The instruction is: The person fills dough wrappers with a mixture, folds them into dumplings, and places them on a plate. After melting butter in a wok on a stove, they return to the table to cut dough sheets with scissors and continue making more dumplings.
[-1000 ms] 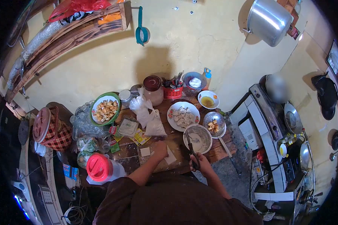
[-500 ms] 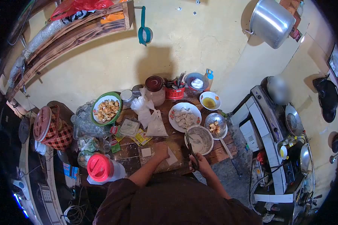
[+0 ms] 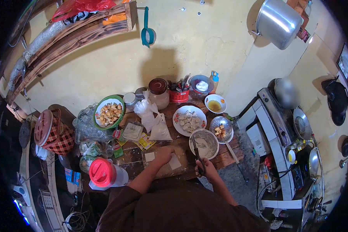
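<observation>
My left hand (image 3: pixel 164 155) is over a brown board (image 3: pixel 162 170) at the table's front edge, its fingers drawn together. Pale flat squares lie on either side of it: a small one (image 3: pixel 149 156) to the left and a larger one (image 3: pixel 175 161) by the fingers. What the fingertips pinch, if anything, is hidden. My right hand (image 3: pixel 207 170) is wrapped round a long dark tongs-like tool (image 3: pixel 198 154), its narrow end over a bowl of whitish batter (image 3: pixel 208 139). Behind the bowl, a floral plate (image 3: pixel 178 116) holds whitish coated pieces (image 3: pixel 190 121).
To the right, a slotted ladle (image 3: pixel 221 125) with browned pieces rests over a bowl. Bagged white powder (image 3: pixel 160 129), a clear container (image 3: pixel 133 131) and a green-rimmed dish (image 3: pixel 118 99) of browned pieces stand left. A red-lidded pitcher (image 3: pixel 103 173) is near my left arm; a stove (image 3: pixel 272 112) stands right.
My left hand has shifted slightly left on the board, so more of the larger pale square shows. My right hand and its tool have barely moved.
</observation>
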`<move>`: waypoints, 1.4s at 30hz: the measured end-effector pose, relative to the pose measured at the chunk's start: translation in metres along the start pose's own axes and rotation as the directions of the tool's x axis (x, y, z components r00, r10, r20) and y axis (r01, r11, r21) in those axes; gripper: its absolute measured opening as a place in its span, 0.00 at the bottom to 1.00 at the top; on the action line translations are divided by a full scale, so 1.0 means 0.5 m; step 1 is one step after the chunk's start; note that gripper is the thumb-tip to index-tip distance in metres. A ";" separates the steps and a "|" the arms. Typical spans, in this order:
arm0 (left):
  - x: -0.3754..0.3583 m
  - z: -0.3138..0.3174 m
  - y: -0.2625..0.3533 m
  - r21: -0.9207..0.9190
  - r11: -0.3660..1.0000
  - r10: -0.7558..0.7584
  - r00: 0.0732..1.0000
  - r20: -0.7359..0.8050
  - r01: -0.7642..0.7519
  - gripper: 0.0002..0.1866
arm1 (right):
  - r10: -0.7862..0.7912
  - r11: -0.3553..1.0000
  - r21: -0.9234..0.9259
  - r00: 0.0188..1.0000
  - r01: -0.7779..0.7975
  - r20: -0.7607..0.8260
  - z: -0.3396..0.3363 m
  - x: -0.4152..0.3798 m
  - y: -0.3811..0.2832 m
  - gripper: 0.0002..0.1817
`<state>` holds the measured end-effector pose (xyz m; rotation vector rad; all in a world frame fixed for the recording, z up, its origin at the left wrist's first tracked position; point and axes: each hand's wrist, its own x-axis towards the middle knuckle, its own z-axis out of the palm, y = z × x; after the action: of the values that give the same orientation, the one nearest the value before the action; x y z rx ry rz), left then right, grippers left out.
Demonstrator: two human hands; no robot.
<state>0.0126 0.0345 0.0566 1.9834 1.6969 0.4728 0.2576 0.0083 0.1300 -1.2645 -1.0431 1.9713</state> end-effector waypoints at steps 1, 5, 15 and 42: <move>0.005 0.002 -0.006 0.000 1.000 0.001 1.000 -0.001 -0.001 0.08 | -0.006 1.000 0.001 1.000 0.006 0.001 -0.001 -0.001 0.000 0.13; 0.016 -0.009 -0.025 -0.148 0.988 0.025 0.988 -0.155 -0.048 0.03 | -0.004 1.000 0.023 1.000 0.003 0.008 -0.005 -0.005 -0.006 0.14; 0.005 0.043 -0.020 0.179 0.983 -0.017 0.998 -0.066 0.029 0.16 | 0.002 1.000 0.017 1.000 -0.002 0.002 -0.012 0.001 0.001 0.15; -0.017 -0.061 0.046 -0.899 0.119 -0.070 0.907 0.415 0.421 0.15 | -0.415 0.856 -0.320 0.909 0.405 0.040 0.005 0.074 -0.081 0.20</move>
<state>0.0133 0.0277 0.0951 0.6499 0.9450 0.8422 0.2431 0.0583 0.1475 -1.1085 -1.5254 1.4913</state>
